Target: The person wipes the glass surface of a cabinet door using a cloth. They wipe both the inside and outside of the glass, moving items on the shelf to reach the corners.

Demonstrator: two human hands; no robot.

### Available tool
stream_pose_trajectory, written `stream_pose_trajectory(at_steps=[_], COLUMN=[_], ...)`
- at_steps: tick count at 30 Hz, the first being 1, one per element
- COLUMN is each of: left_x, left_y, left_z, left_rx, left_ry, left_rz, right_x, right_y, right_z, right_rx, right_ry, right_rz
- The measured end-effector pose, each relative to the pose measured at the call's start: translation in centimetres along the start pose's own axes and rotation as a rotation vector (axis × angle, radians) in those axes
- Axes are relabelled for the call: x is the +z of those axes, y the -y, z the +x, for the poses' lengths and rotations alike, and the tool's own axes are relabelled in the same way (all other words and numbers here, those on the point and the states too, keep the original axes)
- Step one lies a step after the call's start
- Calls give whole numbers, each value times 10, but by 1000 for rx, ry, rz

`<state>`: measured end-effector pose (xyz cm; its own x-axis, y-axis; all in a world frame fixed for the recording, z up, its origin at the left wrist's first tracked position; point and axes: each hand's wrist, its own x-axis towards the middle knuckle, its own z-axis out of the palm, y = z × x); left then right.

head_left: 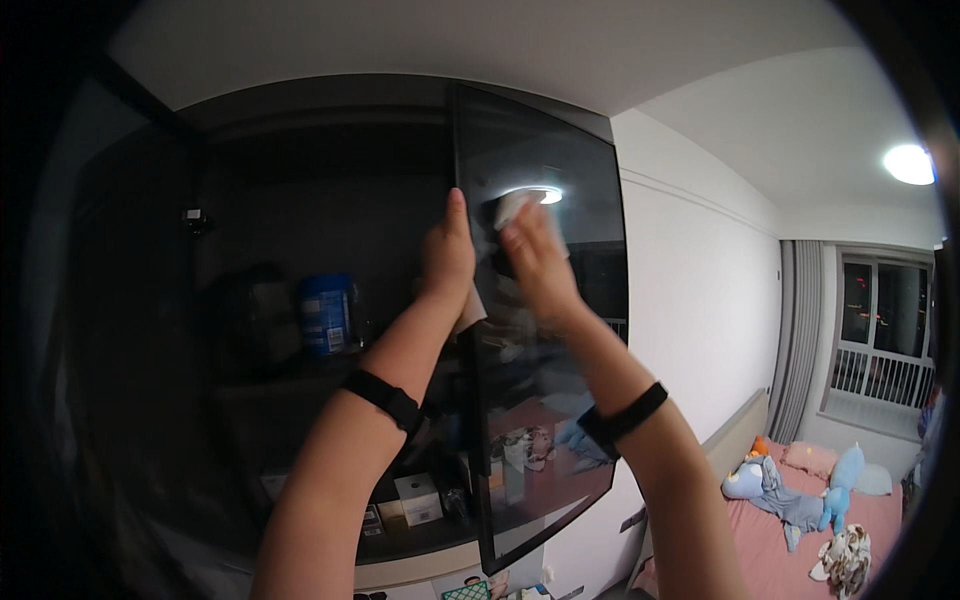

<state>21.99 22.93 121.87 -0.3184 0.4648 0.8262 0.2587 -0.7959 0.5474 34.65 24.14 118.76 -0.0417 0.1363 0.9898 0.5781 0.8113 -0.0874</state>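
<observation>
A dark glass cabinet door (550, 400) stands swung out in front of me. My left hand (448, 258) is closed around its left edge, thumb pointing up and the other fingers hidden. Below that palm hangs a pale flat piece (471, 308), cloth or paper; I cannot tell which. On the door's upper glass, my right hand (543, 265) presses a white wipe (517, 208), its fingers smeared by motion. The glass reflects a ceiling light and the bed. Both forearms wear black bands.
Behind the door's left edge is the dark cabinet, with a blue canister (327, 314) on a shelf and small boxes (418, 499) lower down. A white wall (690, 290) runs along the right. Farther off are a pink bed (760, 540) with plush toys and a window (880, 320).
</observation>
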Motion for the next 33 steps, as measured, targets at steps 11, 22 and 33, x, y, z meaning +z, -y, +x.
stream_pose_trajectory(at_steps=[11,22,33], left_x=[5,50,180], left_y=[-36,-56,-82], left_z=[-45,-163,-163], left_rx=[74,34,559], left_ry=[92,554,527], left_rz=[-81,-908,-619], right_x=[-43,-152,-236], right_y=[14,69,34], right_z=[-14,-68,-34], right_rx=[259,397,361], right_ry=[-36,-66,-269], right_rz=[412,559,-67])
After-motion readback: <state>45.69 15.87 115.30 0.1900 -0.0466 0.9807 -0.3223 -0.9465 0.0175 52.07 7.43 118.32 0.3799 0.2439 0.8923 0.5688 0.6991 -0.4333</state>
